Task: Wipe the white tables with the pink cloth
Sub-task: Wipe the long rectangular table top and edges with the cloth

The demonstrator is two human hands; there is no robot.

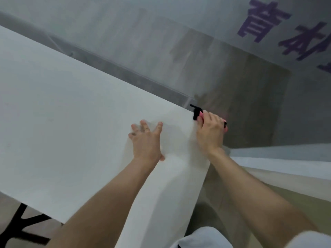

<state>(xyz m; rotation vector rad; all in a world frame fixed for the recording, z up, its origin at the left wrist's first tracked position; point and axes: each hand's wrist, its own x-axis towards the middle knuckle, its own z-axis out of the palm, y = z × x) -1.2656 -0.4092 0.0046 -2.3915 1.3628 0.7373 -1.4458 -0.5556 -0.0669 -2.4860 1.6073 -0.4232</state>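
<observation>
- White table (pixel 62 113) fills most of the view, seen from above and at a slant, its top bare and pale.
- Grey floor (pixel 250 86) lies beyond the table's far edge, with large purple lettering (pixel 265 20) printed on it at the upper right.
- Second white table (pixel 286 158) sits just beside the first on the right, with a narrow gap between them.
- Black table legs (pixel 18 222) show under the near left edge.
- Left hand (pixel 146 140) lies flat on the tabletop, fingers spread and straight, holding nothing.
- Right hand (pixel 210 133) is at the table's far right corner, fingers curled around the pink cloth (pixel 201 114).
- Pink cloth, edged in black, is bunched under that hand right at the corner, partly past the edge.
- Likely risk: with the cloth this close to the corner, a further stroke outward could carry it off the table, leaving the corner unwiped or dropping the cloth into the gap.
- Weight leaning on the flat left hand could also nudge the table.
</observation>
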